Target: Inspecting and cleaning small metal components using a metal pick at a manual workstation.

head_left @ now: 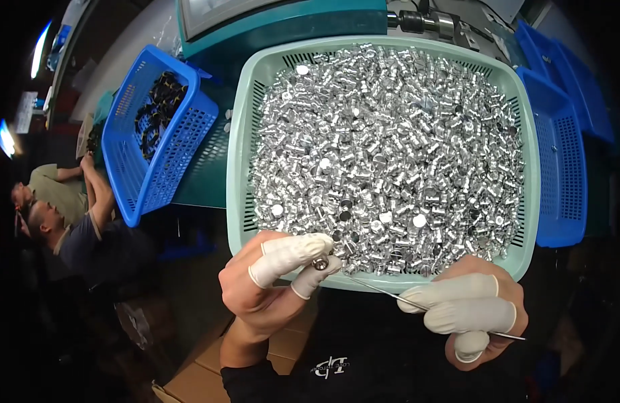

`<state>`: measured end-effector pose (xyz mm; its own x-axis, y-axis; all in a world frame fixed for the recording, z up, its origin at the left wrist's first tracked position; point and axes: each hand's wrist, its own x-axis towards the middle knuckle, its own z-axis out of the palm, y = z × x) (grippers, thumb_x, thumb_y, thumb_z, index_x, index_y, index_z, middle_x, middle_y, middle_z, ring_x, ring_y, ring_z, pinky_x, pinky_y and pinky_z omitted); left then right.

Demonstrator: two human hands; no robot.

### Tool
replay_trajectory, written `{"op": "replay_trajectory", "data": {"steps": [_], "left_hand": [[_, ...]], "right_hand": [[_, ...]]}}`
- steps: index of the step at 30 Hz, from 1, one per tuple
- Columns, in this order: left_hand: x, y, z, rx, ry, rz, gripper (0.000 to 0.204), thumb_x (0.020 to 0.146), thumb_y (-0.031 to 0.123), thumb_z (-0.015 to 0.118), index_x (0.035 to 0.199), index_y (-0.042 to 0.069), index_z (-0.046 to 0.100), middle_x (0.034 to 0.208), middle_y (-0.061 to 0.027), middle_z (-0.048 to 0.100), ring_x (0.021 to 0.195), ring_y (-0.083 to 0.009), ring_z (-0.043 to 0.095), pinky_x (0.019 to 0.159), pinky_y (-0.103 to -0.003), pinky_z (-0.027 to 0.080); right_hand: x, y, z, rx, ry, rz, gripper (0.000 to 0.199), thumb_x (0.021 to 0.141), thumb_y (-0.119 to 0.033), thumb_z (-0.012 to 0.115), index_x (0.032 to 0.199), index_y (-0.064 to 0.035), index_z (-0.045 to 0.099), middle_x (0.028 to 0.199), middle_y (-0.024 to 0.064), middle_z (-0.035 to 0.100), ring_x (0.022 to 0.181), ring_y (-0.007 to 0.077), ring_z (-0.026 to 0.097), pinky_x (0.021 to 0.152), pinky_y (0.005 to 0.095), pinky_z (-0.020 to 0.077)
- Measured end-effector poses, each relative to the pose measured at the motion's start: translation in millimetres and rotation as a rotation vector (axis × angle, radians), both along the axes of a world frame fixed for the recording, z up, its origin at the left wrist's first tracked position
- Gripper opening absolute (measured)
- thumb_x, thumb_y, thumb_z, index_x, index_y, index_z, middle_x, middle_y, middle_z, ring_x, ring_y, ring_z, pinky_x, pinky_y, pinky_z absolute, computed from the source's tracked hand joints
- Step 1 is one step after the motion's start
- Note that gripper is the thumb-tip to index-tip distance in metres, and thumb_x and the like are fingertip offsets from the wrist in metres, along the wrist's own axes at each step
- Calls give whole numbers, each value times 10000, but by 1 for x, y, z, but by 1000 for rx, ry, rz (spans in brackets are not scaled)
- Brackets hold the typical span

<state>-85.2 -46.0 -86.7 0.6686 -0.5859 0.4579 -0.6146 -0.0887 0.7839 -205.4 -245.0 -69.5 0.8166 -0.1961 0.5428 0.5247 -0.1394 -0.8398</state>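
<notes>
My left hand, with white finger cots on several fingers, pinches a small shiny metal part between thumb and fingertips. In my right hand, also in finger cots, is a thin metal rod. Its tip points left toward the part, with a small gap that I cannot judge exactly. Both hands are at the near rim of a pale green plastic basket. A heap of small silvery metal parts fills this basket, with a few dark round faces among them.
A blue basket with black and yellow pieces stands at the left. Other blue baskets are at the right. Behind is a teal machine with a metal spindle. Two people are at far left; a cardboard box lies below.
</notes>
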Motion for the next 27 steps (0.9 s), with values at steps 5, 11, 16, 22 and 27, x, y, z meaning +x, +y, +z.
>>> {"op": "replay_trajectory", "data": {"steps": [5, 11, 16, 22, 27], "left_hand": [[3, 4, 0, 66, -9, -34, 402, 655, -73, 805, 1014, 18, 648, 827, -129, 686, 777, -212, 662, 684, -285, 524], [0, 12, -1, 32, -64, -45, 387, 646, -22, 831, 992, 22, 664, 828, -110, 701, 738, -185, 648, 621, -260, 491], [-2, 13, -1, 18, -73, -30, 404, 615, 1, 855, 981, 26, 685, 809, -87, 706, 706, -176, 644, 586, -247, 481], [0, 11, 3, 58, -163, 6, 394, 605, 15, 859, 964, 50, 702, 791, -47, 699, 661, -164, 609, 561, -249, 452], [0, 10, 12, 141, -322, -13, 334, 623, 23, 854, 927, 52, 718, 787, -40, 691, 648, -170, 599, 551, -267, 458]], "right_hand": [[2, 14, -9, -23, 16, -60, 293, 965, -247, 579, 885, 29, 635, 888, 230, 686, 628, 198, 646, 518, 263, 519], [1, 25, -10, -35, -9, -69, 308, 970, -257, 569, 898, 32, 646, 883, 225, 688, 622, 205, 652, 494, 261, 511], [5, 27, -12, -76, -37, -69, 297, 964, -245, 577, 905, 34, 657, 865, 213, 692, 593, 205, 653, 481, 260, 508], [16, 24, -8, -235, -80, -92, 238, 921, -187, 620, 909, 45, 674, 867, 194, 697, 581, 215, 651, 480, 255, 507], [11, 18, -5, -198, -35, -11, 168, 887, -115, 633, 928, 45, 663, 853, 184, 689, 587, 217, 630, 495, 271, 493]]}}
